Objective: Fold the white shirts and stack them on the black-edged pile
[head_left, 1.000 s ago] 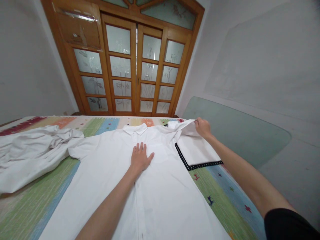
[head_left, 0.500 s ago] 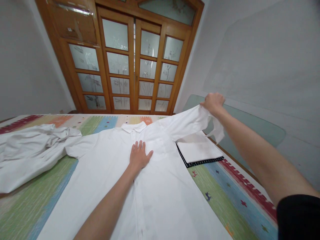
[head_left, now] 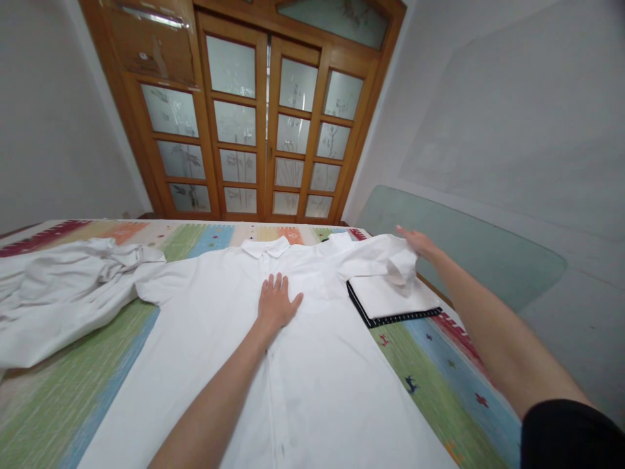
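A white collared shirt lies spread front side up, its collar at the far end. My left hand presses flat on the chest beside the button placket, fingers apart. The shirt's right-side sleeve lies bent and rumpled, its end drooping. Just beyond that sleeve's end is my right hand, fingers stretched out; whether it still touches the fabric is hard to see. Beneath the sleeve sits a folded white cloth on something black with white edge marks.
Crumpled white fabric lies at the left, meeting the shirt's other sleeve. A colourful striped cover spreads under everything. A pale green glass panel leans along the right wall. Wooden doors with glass panes stand behind.
My right hand has let go of the lifted sleeve and moved lower, its fingers straightening. The sleeve has dropped onto the folded cloth. My left hand stays on the chest.
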Motion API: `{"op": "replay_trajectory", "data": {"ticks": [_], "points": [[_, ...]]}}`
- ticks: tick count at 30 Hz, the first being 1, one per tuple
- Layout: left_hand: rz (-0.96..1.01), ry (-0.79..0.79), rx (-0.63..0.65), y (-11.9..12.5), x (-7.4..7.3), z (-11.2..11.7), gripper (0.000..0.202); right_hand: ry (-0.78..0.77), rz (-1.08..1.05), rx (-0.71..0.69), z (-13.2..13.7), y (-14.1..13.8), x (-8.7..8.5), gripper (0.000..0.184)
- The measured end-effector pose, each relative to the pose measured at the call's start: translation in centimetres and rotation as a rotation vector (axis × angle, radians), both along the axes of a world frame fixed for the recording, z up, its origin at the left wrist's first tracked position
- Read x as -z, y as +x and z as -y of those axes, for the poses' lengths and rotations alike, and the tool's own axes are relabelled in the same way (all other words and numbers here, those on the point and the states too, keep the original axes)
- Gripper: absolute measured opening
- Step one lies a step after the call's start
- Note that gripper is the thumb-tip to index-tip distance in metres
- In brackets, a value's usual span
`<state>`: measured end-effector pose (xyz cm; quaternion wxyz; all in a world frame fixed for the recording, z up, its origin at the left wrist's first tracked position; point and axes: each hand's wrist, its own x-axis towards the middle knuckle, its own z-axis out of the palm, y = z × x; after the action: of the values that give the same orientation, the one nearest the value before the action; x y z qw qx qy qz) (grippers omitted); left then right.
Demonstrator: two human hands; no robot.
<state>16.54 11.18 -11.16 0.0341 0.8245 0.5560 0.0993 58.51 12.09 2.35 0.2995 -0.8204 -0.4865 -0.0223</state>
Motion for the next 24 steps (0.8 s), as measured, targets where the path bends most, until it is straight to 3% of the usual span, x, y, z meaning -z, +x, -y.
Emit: {"op": "replay_trajectory", "data": {"ticks": [3,5,7,9,12,20,22,24], "points": [[-0.005,-0.001,0.001,0.0,-0.1,0.0,0.075,0.082,-0.526,0.024,2.8,1.8,1.4,0.048],[-0.007,0.005,0.002,0.1,-0.1,0.0,0.075,0.154,-0.658,-0.076,4.8,2.6,2.6,0.041],[-0.009,0.006,0.001,0.1,-0.1,0.0,0.074,0.106,-0.675,-0.243,6.7,3.1,4.0,0.032],[-0.011,0.002,0.0,0.1,-0.1,0.0,0.075,-0.016,-0.582,-0.343,7.9,3.5,5.3,0.036],[-0.017,-0.006,0.0,0.1,-0.1,-0.1,0.076,-0.128,-0.364,-0.357,8.6,3.5,6.7,0.045],[-0.006,-0.001,0.004,0.0,-0.2,0.0,0.074,-0.105,-0.076,-0.407,7.7,1.0,7.6,0.069],[-0.004,-0.003,0.007,0.0,-0.2,0.0,0.074,-0.131,0.057,-0.457,7.4,0.0,7.7,0.065],[-0.004,-0.002,0.007,0.0,-0.2,0.0,0.074,-0.194,0.173,-0.511,7.0,-1.0,8.0,0.048]]}}
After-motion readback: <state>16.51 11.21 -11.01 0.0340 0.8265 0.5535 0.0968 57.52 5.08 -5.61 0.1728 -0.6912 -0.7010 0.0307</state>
